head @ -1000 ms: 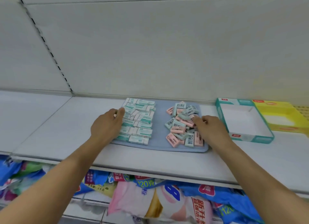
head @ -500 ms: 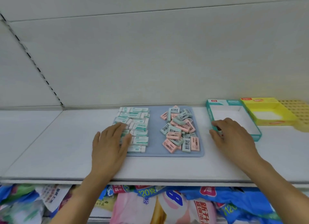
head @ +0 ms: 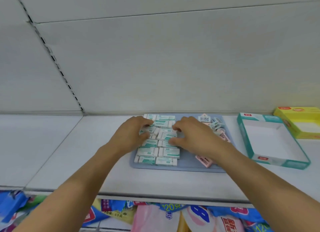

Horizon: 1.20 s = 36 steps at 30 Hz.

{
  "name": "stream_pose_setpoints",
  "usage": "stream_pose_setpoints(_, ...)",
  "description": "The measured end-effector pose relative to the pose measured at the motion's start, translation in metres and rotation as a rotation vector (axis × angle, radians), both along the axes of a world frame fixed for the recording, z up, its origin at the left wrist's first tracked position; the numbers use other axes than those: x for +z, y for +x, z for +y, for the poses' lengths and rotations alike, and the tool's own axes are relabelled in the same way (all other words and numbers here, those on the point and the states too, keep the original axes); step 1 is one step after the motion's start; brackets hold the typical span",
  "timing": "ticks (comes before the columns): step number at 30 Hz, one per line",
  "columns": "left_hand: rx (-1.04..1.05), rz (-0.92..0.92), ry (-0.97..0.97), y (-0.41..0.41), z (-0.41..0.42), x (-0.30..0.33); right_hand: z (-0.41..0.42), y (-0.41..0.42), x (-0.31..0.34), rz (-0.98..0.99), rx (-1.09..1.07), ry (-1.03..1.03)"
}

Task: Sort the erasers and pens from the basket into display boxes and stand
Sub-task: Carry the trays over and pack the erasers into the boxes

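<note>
Two bare forearms, no sleeves, watch or rings showing; left hand (head: 131, 134) and right hand (head: 194, 136) ungloved

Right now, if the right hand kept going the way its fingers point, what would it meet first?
Its fingers aim left, so the right hand would likely meet the left hand first, across the green-and-white erasers both touch; depth is uncertain.

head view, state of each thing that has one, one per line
teal box: open, nothing in it
yellow box: open, partly cut off by the frame
white and green erasers: flat on the blue mat, roughly in rows
pink erasers: loose heap, partly hidden by the right arm
left hand: fingers curled on the white and green erasers
right hand: fingers curled on the same erasers
</note>
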<state>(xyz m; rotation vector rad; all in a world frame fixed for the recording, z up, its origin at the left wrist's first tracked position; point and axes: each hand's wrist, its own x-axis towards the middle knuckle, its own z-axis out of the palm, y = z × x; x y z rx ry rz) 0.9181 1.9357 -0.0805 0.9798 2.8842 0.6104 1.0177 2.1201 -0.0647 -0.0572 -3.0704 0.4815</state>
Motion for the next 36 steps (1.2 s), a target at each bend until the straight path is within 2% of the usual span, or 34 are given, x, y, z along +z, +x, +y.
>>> stream_pose_setpoints(3,-0.010,-0.037,0.009,-0.006,0.000,0.004,-0.003,-0.013,-0.003,-0.110,-0.006,-0.017)
stream_pose_setpoints(6,-0.035,-0.054,-0.007,-0.008,0.000,0.008,-0.002,-0.017,-0.003,-0.137,-0.005,-0.049)
stream_pose_setpoints(11,0.078,-0.009,-0.020,-0.003,0.001,0.010,0.002,-0.020,-0.007,-0.030,0.038,0.040)
stream_pose_setpoints(13,0.169,-0.009,0.118,0.003,0.005,0.011,0.007,-0.015,-0.006,0.066,0.057,0.012)
stream_pose_setpoints(16,0.232,-0.136,0.422,0.020,0.019,0.019,0.032,0.005,-0.003,0.260,0.047,-0.155)
stream_pose_setpoints(18,0.208,-0.225,0.540,0.040,0.038,0.025,0.065,0.024,-0.001,0.364,-0.019,-0.199)
stream_pose_setpoints(21,0.073,-0.399,0.648,0.076,0.083,0.032,0.135,0.053,-0.001,0.433,-0.236,-0.226)
stream_pose_setpoints(24,-0.025,-0.578,0.664,0.104,0.142,0.034,0.197,0.074,-0.005,0.299,-0.391,-0.035)
stream_pose_setpoints(28,0.094,-0.741,0.783,0.104,0.205,0.027,0.214,0.075,-0.014,0.018,-0.292,0.237)
stream_pose_setpoints(30,0.181,-0.791,0.778,0.098,0.223,0.022,0.214,0.068,-0.019,-0.011,-0.233,0.367)
stream_pose_setpoints(32,0.235,-0.877,0.788,0.097,0.234,0.018,0.213,0.061,-0.024,-0.001,-0.214,0.412)
stream_pose_setpoints(36,0.227,-1.031,0.869,0.105,0.239,0.015,0.207,0.056,-0.034,0.025,-0.185,0.361)
